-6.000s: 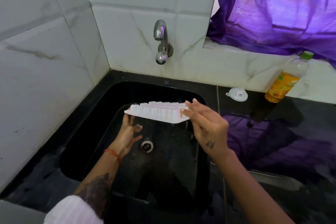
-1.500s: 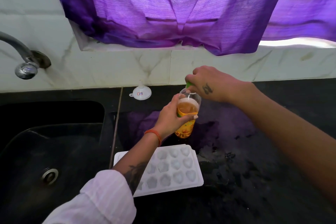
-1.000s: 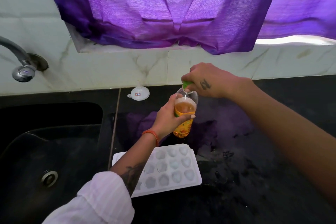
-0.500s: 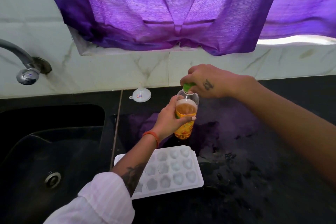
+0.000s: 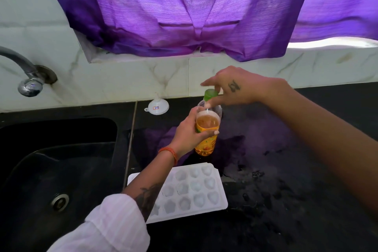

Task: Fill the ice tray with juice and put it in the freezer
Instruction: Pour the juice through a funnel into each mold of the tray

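A clear juice bottle [image 5: 206, 137] with orange juice and a yellow label stands on the black counter. My left hand [image 5: 188, 133] wraps around its body from the left. My right hand [image 5: 231, 88] pinches the green cap [image 5: 210, 94] at the bottle's top; the cap looks tilted. The white ice tray [image 5: 194, 190] with shaped pockets lies flat on the counter in front of the bottle, partly hidden by my left forearm. Its pockets look empty of juice.
A small white funnel [image 5: 157, 106] lies upside down by the wall behind the bottle. The black sink [image 5: 61, 170] with its drain is on the left, under a metal tap [image 5: 28, 82]. A purple curtain [image 5: 184, 16] hangs over the window ledge.
The tray went from over the sink to the counter. Since then both hands stay on the bottle; my right hand has turned at the cap, which now shows more and tilts.
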A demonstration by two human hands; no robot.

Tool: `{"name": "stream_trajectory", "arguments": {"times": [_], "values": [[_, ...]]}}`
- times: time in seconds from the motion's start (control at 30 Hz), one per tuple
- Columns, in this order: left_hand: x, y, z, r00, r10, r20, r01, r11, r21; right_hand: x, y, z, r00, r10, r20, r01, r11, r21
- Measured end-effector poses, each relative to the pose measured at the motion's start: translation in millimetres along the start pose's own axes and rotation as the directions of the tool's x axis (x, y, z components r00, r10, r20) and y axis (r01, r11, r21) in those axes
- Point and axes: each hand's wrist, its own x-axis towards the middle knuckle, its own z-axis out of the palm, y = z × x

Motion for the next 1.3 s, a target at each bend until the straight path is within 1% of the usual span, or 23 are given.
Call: {"name": "stream_trajectory", "arguments": {"times": [0.07, 0.13, 0.17, 0.23, 0.3, 0.47, 0.53, 0.6, 0.63, 0.73, 0.77, 0.87, 0.93, 1.0, 1.03, 1.1, 1.17, 1.2, 1.3], "values": [[0.4, 0.5, -0.6, 1.000, -0.008, 0.002, 0.008, 1.000, 0.005, 3.3, -5.5, 3.3, 0.998, 0.061, -0.007, -0.061, 0.997, -0.049], [0.0, 0.8, -1.5, 1.000, -0.009, 0.005, 0.009, 1.000, 0.004, 5.6, -12.8, 4.4, 1.000, 0.025, -0.013, -0.026, 0.992, -0.122], [-0.2, 0.8, -2.0, 1.000, -0.011, 0.006, 0.011, 1.000, 0.004, 5.9, -13.7, 2.6, 1.000, -0.006, 0.000, 0.006, 0.991, -0.132], [0.0, 0.6, -2.5, 1.000, -0.018, 0.014, 0.018, 1.000, 0.000, 3.6, -10.1, -2.5, 0.996, -0.084, 0.034, 0.087, 0.990, -0.111], [0.4, 0.9, -2.4, 1.000, -0.019, 0.019, 0.019, 1.000, -0.001, 0.7, -7.3, -7.1, 0.989, -0.141, 0.034, 0.143, 0.986, -0.088], [0.1, 1.0, -2.7, 0.999, -0.019, 0.026, 0.019, 1.000, -0.010, 0.4, -5.4, -8.8, 0.982, -0.187, -0.013, 0.186, 0.980, -0.072], [0.1, 1.0, -3.2, 0.999, -0.029, 0.032, 0.029, 0.999, -0.017, -1.8, -3.6, -9.2, 0.981, -0.191, -0.028, 0.191, 0.981, -0.022], [0.3, 1.4, -3.1, 0.999, -0.034, 0.033, 0.034, 0.999, -0.021, -5.1, -4.2, -7.4, 0.985, -0.168, -0.037, 0.170, 0.983, 0.072], [0.3, 2.0, -2.7, 0.999, -0.033, 0.030, 0.033, 0.999, -0.019, -4.5, -4.2, -5.3, 0.991, -0.129, -0.028, 0.131, 0.988, 0.078], [0.1, 2.7, -1.4, 0.999, -0.038, 0.023, 0.038, 0.999, -0.014, 2.2, -6.4, -2.0, 0.998, 0.057, 0.008, -0.057, 0.997, -0.043], [0.0, 2.9, -1.6, 0.999, -0.037, 0.021, 0.037, 0.999, -0.017, 3.9, -8.7, -2.9, 0.998, 0.067, 0.013, -0.065, 0.995, -0.075], [-0.2, 3.4, -2.7, 0.999, -0.040, 0.026, 0.041, 0.999, -0.028, 8.8, -13.2, -11.8, 0.999, -0.031, 0.028, 0.034, 0.993, -0.110], [-0.1, 3.4, -2.9, 0.999, -0.039, 0.033, 0.040, 0.999, -0.030, 9.9, -10.7, -20.8, 0.994, -0.108, -0.002, 0.107, 0.990, -0.090], [-0.2, 3.8, -3.3, 0.998, -0.040, 0.042, 0.041, 0.998, -0.038, 6.5, -5.4, -32.1, 0.983, -0.162, -0.087, 0.161, 0.987, -0.023], [0.0, 4.0, -3.6, 0.998, -0.039, 0.049, 0.042, 0.998, -0.043, 2.9, -0.1, -35.7, 0.976, -0.157, -0.150, 0.162, 0.987, 0.020], [0.6, 4.5, -4.6, 0.997, -0.042, 0.065, 0.045, 0.998, -0.046, -8.3, 15.7, -31.3, 0.965, -0.075, -0.252, 0.103, 0.990, 0.099], [0.3, 5.8, -5.4, 0.996, -0.049, 0.074, 0.053, 0.997, -0.057, -22.0, 31.2, -6.4, 0.961, 0.046, -0.274, 0.007, 0.982, 0.191], [-0.5, 6.1, -5.6, 0.996, -0.048, 0.076, 0.053, 0.997, -0.062, -28.8, 36.1, 14.3, 0.962, 0.110, -0.248, -0.049, 0.970, 0.240], [-4.8, 5.6, -5.3, 0.997, -0.023, 0.075, 0.030, 0.996, -0.083, -45.1, 36.0, 93.3, 0.956, 0.280, -0.087, -0.234, 0.908, 0.346]]}}
